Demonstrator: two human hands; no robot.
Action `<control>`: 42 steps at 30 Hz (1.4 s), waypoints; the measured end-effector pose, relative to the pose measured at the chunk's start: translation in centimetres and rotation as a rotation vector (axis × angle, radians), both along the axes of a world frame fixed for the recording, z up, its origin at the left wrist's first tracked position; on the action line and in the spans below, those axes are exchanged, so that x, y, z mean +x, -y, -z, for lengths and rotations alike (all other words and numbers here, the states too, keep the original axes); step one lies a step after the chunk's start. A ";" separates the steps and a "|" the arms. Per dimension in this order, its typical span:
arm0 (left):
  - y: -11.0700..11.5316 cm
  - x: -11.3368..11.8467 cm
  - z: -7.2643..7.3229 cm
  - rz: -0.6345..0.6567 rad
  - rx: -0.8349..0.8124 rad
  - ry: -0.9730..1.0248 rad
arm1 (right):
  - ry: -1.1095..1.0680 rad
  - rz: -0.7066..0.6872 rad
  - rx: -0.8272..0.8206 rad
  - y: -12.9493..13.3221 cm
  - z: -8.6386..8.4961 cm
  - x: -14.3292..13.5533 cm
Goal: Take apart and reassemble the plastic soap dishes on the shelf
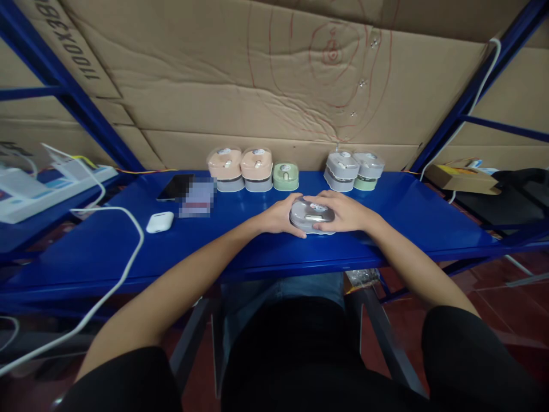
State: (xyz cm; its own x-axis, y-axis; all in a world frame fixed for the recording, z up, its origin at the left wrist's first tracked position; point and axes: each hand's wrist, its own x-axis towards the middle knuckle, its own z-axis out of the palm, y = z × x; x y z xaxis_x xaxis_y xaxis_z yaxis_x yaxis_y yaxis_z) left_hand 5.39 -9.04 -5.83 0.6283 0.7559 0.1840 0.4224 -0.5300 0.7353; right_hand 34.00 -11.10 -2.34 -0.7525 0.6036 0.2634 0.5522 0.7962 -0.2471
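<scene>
A grey box with a clear rounded lid [312, 214] rests on the blue table close to its front edge. On its left side my left hand [281, 217] is curved around it, thumb along the lower front. My right hand [343, 210] wraps the right side, with fingers over the back of the lid and the thumb at the front. A small pale sticker and a latch-like piece show on the lid. Behind stand similar boxes: stacked pink-and-grey ones [226, 167], a single green one [286, 177], and grey and green stacks [342, 170] to the right.
On the left of the blue table [240, 252] lie a white earbud case [160, 222], a dark phone [175, 187] and a blurred-out item [198, 196]. A white cable [132, 263] crosses the left side. A cardboard wall [214, 86] rises behind; an open carton [463, 178] sits at right.
</scene>
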 end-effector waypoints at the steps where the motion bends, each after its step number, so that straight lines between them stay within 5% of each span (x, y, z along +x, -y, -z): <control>1: 0.0 0.0 0.0 0.007 0.002 0.001 | 0.018 0.008 0.012 0.2 -0.1 -0.1; 11: -1.3 -0.5 0.5 -0.026 0.057 0.044 | 0.034 0.087 -0.104 0.1 -0.3 0.0; 17: -2.5 -1.3 1.1 -0.329 0.235 0.007 | 0.129 0.309 -0.031 -0.5 -0.2 1.3; 22: -1.5 -0.2 0.7 -0.216 0.328 -0.043 | 0.273 0.554 0.052 -0.6 -0.4 0.2; 29: -1.6 -0.7 0.2 -0.256 0.358 -0.104 | 0.374 0.718 0.141 -2.9 -0.4 -2.0; 38: -1.4 -0.7 0.1 -0.243 0.355 -0.073 | 0.315 0.756 0.215 -5.3 0.3 -2.5; 42: -1.5 -0.8 -0.1 -0.262 0.379 -0.064 | 0.168 0.549 0.313 -5.8 0.3 -4.2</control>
